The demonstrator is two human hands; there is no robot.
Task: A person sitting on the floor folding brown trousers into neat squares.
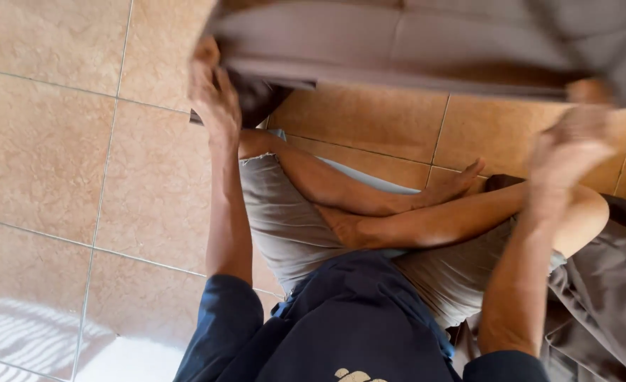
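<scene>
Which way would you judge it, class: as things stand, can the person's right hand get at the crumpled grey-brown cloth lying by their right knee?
Probably yes. The right hand is raised near the held-up grey fabric, blurred, and the crumpled cloth lies just below it on the tiled floor. Only the bent knee sits close; nothing covers the cloth.

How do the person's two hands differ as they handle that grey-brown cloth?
The left hand looks sharp and grips the edge of the grey-brown cloth; the right hand is blurred, fingers spread, its grip unclear. The left sits higher in view than the right. Both arms are bare and reach forward.
</scene>
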